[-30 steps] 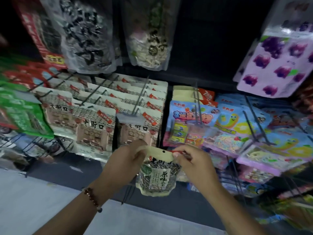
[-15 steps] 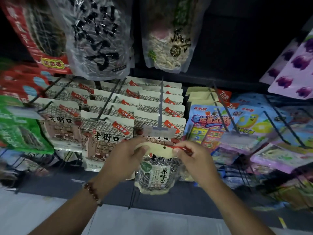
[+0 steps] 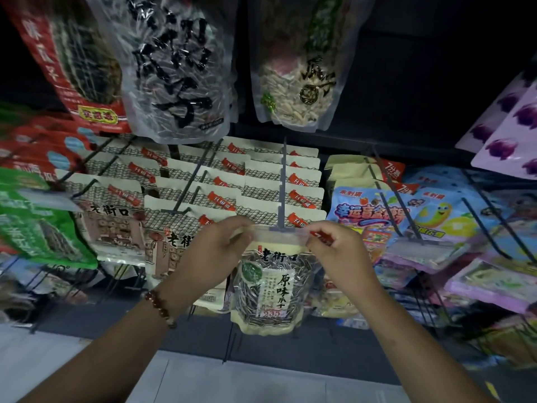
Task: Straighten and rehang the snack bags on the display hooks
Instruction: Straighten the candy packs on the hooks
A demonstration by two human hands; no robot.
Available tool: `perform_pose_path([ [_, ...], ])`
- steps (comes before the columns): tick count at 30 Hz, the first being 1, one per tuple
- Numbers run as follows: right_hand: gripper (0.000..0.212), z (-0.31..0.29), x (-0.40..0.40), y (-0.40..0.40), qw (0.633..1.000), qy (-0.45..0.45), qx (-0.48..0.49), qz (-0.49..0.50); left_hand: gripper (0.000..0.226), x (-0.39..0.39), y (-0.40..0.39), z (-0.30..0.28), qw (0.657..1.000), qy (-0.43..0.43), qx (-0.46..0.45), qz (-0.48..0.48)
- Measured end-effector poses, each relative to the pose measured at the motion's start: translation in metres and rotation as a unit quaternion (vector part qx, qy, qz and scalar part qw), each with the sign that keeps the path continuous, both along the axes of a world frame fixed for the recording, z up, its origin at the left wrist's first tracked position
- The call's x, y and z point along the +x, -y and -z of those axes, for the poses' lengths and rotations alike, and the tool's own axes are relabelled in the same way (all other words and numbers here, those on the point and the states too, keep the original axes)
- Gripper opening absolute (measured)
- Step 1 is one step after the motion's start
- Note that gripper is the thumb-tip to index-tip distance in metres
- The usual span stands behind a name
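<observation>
Left hand (image 3: pixel 216 251) and right hand (image 3: pixel 338 251) — fingers pinching the seed bag (image 3: pixel 270 289) top corners — at the hook (image 3: pixel 282 196) tip.

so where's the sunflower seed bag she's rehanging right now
In the head view it's centre frame: the sunflower seed bag is pinched at its top corners by the left hand and right hand, at the hook's tip.

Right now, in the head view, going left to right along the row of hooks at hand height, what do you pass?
Green bag → left hand → sunflower seed bag, held by both hands → right hand → blue candy bag → purple packets.
</observation>
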State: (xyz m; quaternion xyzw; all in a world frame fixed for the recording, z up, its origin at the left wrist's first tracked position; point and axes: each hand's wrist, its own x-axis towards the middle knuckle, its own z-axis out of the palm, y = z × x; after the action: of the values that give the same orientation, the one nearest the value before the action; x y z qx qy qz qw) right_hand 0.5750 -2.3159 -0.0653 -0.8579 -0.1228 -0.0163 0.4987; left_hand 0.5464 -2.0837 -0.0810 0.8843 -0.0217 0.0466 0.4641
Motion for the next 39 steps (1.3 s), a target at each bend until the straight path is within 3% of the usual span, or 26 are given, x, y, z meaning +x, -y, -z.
perform_pose_path([
  [5,0.013,-0.002,0.009,-0.006,1.0,0.007,-0.004,0.008,0.024,0.008,-0.001,0.0,0.999,0.021,-0.038,-0.022],
  [8,0.02,-0.002,0.012,-0.011,1.0,0.014,-0.011,0.003,0.012,0.01,-0.002,0.002,0.998,0.023,-0.044,-0.047],
  [13,0.012,0.0,0.018,-0.016,0.999,0.033,-0.025,0.01,0.023,0.012,0.002,0.0,0.996,0.039,0.013,-0.079],
  [23,0.014,0.005,0.021,-0.016,0.998,0.03,-0.042,0.034,0.017,0.019,0.0,0.005,0.996,0.039,0.042,-0.062],
  [31,0.016,0.009,0.027,-0.025,0.986,0.094,-0.124,0.057,0.025,0.024,0.008,0.006,0.976,0.11,0.168,-0.078],
  [39,0.025,0.011,0.008,-0.017,0.984,0.095,-0.138,0.067,0.055,-0.004,0.009,0.018,0.991,0.103,0.089,-0.016],
])
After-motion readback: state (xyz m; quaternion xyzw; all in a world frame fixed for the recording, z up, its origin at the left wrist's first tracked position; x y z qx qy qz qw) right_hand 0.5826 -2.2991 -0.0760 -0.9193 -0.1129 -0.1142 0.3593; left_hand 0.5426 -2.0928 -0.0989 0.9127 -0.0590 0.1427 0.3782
